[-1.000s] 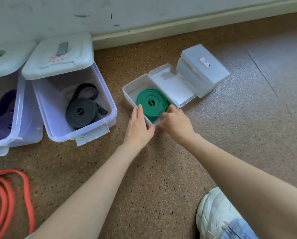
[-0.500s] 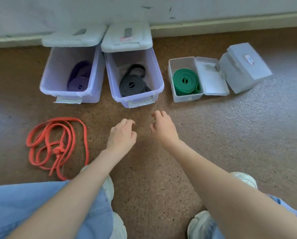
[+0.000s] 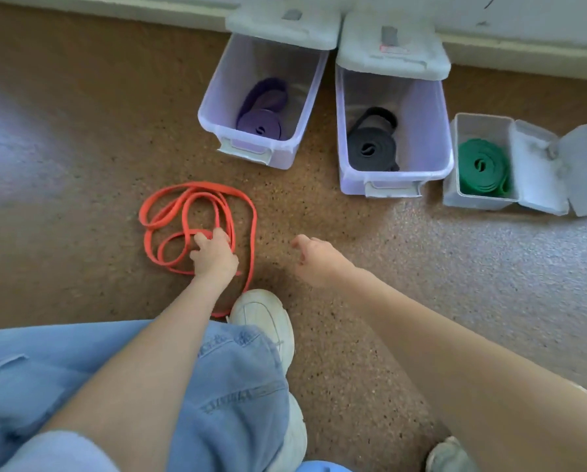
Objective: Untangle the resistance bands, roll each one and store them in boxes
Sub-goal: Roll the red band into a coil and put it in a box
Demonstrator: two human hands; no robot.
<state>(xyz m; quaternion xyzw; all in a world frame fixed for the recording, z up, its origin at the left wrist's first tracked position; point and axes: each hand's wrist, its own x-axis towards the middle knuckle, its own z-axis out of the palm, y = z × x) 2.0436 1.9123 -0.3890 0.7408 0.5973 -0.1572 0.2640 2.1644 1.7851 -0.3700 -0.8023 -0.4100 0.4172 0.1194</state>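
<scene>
Your left hand (image 3: 214, 256) closes on the tangled orange band (image 3: 197, 212) lying just ahead, while your right hand (image 3: 314, 258) hovers relaxed beside it.

I see a speckled brown floor (image 3: 370, 335). Directly on it: a tangled orange band (image 3: 197, 199) at centre left, two clear bins (image 3: 258, 155) (image 3: 394, 185) at upper centre, a small white box (image 3: 479, 202) at right, and white shoes (image 3: 261, 311).
</scene>
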